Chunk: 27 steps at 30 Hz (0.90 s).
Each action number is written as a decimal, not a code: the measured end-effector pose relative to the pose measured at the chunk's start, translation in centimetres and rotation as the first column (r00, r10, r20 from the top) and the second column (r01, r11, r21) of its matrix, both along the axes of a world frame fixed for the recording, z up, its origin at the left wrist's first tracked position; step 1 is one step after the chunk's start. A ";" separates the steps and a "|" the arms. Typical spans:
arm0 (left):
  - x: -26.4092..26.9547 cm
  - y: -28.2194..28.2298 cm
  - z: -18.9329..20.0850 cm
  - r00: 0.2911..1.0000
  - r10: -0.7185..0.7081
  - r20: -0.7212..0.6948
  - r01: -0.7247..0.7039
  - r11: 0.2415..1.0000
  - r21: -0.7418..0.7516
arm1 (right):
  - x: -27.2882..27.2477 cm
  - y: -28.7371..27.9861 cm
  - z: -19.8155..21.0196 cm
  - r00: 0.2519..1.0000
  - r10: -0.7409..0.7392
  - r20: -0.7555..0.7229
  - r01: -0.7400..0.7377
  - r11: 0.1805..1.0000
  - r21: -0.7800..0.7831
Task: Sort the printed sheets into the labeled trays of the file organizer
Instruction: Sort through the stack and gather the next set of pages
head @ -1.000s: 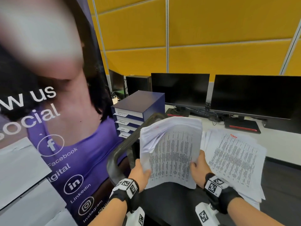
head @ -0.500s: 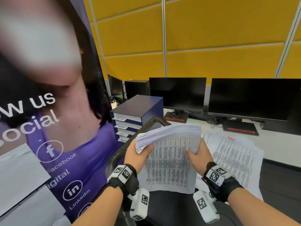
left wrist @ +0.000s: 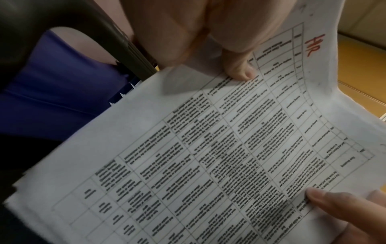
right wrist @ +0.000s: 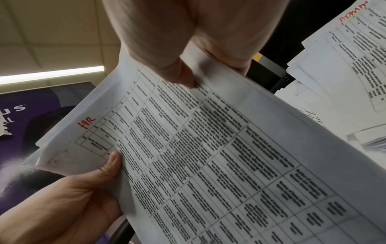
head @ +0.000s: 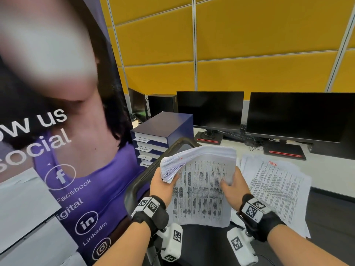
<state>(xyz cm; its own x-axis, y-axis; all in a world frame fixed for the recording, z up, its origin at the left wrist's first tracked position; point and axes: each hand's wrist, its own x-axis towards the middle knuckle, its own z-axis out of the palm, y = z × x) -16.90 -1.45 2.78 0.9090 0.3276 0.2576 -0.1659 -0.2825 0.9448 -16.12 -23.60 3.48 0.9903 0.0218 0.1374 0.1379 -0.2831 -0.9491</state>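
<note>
Two monitors [head: 210, 110] before yellow wall [head: 249, 45]

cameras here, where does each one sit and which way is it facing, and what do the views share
Head: worn on the head, facing forward and down at the thick stack of white printed sheets, dark blue file organizer and black monitors; shows both forearms, left hand, right hand.
Left wrist: looks along the left hand at the top sheet's red "HR" mark; the right hand's fingertip shows.
Right wrist: looks along the right hand, up-left toward the ceiling light.
Shared: both wrist views show the "HR" sheet and both hands.
</note>
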 end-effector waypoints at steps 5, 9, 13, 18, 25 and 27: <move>-0.4 -0.1 1.5 1.000 0.015 0.024 -0.014 1.000 -0.025 | 0.5 0.3 1.0 1.000 0.012 0.019 -0.012 1.000 -0.015; 0.1 0.6 3.5 0.997 0.060 0.044 -0.060 0.998 -0.009 | 1.4 1.0 3.0 0.997 0.006 0.072 -0.005 1.000 -0.017; 0.9 1.9 6.2 0.998 0.053 0.020 -0.052 0.997 -0.052 | 2.8 2.0 5.1 0.995 0.004 0.101 -0.005 1.000 0.008; 1.6 2.9 7.8 0.996 0.075 -0.045 -0.078 0.996 -0.048 | 3.7 3.2 6.4 0.993 -0.012 0.114 0.009 1.000 0.029; 1.6 3.8 9.7 0.992 0.122 -0.039 -0.122 0.992 -0.014 | 4.7 4.9 8.9 0.989 0.030 0.143 -0.026 0.999 -0.032; 1.8 5.0 11.6 0.989 0.150 -0.009 -0.150 0.989 0.008 | 5.0 5.9 10.4 0.984 0.046 0.174 -0.043 0.999 -0.023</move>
<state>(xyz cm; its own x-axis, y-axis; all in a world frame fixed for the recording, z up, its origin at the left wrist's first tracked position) -15.13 3.52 14.34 0.8523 0.4582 0.2523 -0.1124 -0.3108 0.9438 -11.14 -17.74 13.90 0.9493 0.0694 0.3066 0.3133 -0.2911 -0.9039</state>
